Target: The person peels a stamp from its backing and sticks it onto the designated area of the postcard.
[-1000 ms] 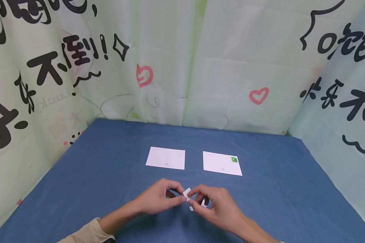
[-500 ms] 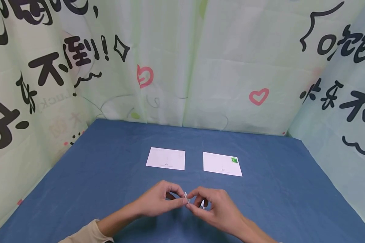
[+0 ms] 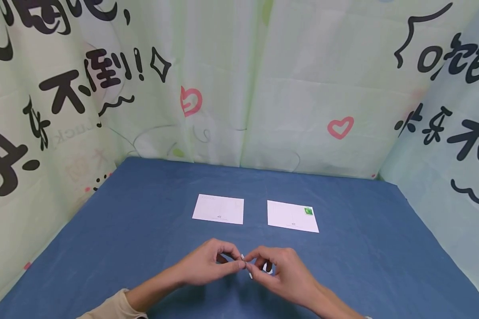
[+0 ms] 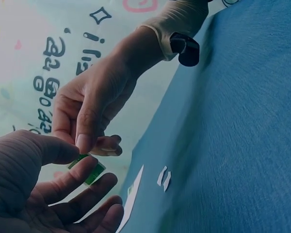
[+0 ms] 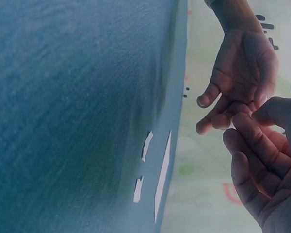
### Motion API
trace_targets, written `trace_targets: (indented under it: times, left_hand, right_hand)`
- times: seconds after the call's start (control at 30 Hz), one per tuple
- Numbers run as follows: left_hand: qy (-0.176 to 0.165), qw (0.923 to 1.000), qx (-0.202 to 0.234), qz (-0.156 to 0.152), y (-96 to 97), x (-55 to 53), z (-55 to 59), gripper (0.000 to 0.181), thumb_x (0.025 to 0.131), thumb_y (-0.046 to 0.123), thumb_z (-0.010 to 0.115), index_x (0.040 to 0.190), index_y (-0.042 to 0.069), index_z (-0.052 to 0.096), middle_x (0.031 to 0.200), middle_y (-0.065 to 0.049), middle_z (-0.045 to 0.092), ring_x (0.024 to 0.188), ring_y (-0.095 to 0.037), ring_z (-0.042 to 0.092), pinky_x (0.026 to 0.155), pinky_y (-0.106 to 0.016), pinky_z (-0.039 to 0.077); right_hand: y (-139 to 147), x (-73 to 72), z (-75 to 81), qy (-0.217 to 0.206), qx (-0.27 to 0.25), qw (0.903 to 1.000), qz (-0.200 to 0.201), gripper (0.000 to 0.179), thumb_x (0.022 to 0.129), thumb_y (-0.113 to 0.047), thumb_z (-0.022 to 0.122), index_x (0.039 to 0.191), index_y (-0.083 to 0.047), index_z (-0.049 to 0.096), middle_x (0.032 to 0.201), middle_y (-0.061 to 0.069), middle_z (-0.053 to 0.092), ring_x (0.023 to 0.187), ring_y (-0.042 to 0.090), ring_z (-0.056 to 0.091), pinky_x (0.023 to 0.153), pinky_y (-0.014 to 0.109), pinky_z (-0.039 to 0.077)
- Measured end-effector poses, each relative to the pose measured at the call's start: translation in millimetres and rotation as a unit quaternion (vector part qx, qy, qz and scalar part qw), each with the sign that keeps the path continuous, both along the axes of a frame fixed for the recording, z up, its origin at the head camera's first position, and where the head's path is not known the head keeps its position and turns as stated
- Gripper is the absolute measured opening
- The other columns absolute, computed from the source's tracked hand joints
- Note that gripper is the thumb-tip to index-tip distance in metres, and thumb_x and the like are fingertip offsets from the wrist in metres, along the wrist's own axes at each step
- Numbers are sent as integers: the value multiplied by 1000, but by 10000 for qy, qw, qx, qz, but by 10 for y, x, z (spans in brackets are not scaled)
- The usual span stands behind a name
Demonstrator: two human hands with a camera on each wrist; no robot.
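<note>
Both hands meet over the near middle of the table. My left hand (image 3: 205, 266) pinches a small stamp (image 4: 95, 175), green on one face, between thumb and forefinger. The thumb and forefinger of my right hand (image 3: 283, 270) pinch at the same stamp, which the head view shows only as a thin pale edge between the fingertips. On the cloth beneath the hands lie two white paper scraps (image 5: 147, 145), apart from each other. The right fingers partly cover the scraps in the head view.
Two white postcards lie beyond the hands on the blue tablecloth (image 3: 143, 221). The left card (image 3: 218, 209) bears faint print; the right card (image 3: 289, 216) has a green stamp (image 3: 308, 211) in its upper right corner. Printed curtains (image 3: 287, 88) enclose the table's back and sides.
The stamp's pale face, plain to see a second ago, has turned and now shows edge-on between the fingertips. The hands have hardly shifted; the postcards stay put.
</note>
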State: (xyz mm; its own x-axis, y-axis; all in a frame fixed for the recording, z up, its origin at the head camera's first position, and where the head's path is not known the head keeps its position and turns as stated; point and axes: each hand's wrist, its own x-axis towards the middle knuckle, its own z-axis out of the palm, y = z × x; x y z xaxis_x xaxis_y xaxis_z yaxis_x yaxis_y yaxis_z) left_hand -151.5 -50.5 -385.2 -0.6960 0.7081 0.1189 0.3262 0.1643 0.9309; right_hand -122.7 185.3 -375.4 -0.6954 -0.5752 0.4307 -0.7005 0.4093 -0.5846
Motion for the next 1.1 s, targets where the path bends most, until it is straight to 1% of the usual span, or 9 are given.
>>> trace_targets:
  times: [0.2, 0.3, 0.43, 0.53, 0.63, 0.87, 1.03, 1.1]
  left_hand:
    - [4, 9999, -73, 89, -16, -25, -24, 23, 101, 25, 65, 101, 4, 76, 98, -13, 75, 88, -5, 65, 89, -28, 54]
    - [24, 9998, -112, 151, -24, -48, -46, 23, 101, 25, 66, 101, 4, 75, 97, -12, 74, 88, -6, 64, 89, -27, 54]
    - [99, 9994, -190, 265, -36, -87, -81, 21, 101, 25, 66, 100, 6, 75, 98, -11, 74, 88, -5, 64, 88, -27, 53]
    - [138, 9990, -251, 354, -54, -118, -101, 20, 101, 24, 65, 100, 7, 75, 98, -9, 75, 88, -5, 64, 87, -27, 53]
    - [131, 9984, -292, 469, -73, -148, -117, 20, 101, 23, 65, 100, 5, 75, 99, -8, 74, 87, -6, 63, 86, -27, 53]
    - [243, 9964, -334, 743, -129, -233, -143, 20, 100, 20, 66, 100, 2, 75, 97, -8, 74, 87, -10, 62, 81, -27, 53]
    - [259, 9952, -342, 876, -147, -313, -163, 19, 100, 19, 67, 100, 2, 75, 97, -11, 74, 86, -11, 62, 78, -27, 52]
    - [298, 9944, -357, 946, -149, -349, -176, 19, 100, 19, 67, 100, 2, 75, 97, -9, 74, 86, -12, 62, 78, -27, 52]
  right_hand:
    - [-15, -52, -7, -197, 35, 9998, -77, 11, 97, -9, 69, 101, -17, 76, 72, -15, 67, 62, -5, 54, 56, 22, 50]
    - [-17, -96, -25, -151, -1, 9998, -111, 11, 96, -7, 69, 98, -16, 76, 70, -15, 67, 60, -4, 52, 54, 22, 49]
    - [-26, -156, -44, -51, -24, 9998, -165, 10, 95, -5, 70, 96, -13, 76, 69, -15, 66, 58, -4, 51, 50, 21, 46]
    - [-32, -199, -55, -71, -22, 9998, -179, 8, 95, -5, 70, 95, -12, 75, 69, -14, 66, 57, -4, 51, 49, 20, 44]
    - [-38, -242, -67, -140, -5, 9997, -215, 9, 95, -5, 70, 96, -13, 75, 69, -14, 66, 56, -3, 51, 50, 20, 45]
    - [-39, -334, -101, -242, 93, 9991, -349, 9, 94, -6, 71, 96, -13, 75, 69, -13, 66, 54, 0, 52, 50, 22, 47]
    - [-39, -415, -109, -419, 177, 9979, -456, 7, 95, -8, 70, 97, -12, 76, 70, -12, 66, 53, 2, 51, 51, 21, 46]
    - [-38, -451, -113, -477, 188, 9976, -473, 7, 95, -7, 70, 97, -11, 76, 70, -11, 66, 52, 3, 51, 50, 22, 45]
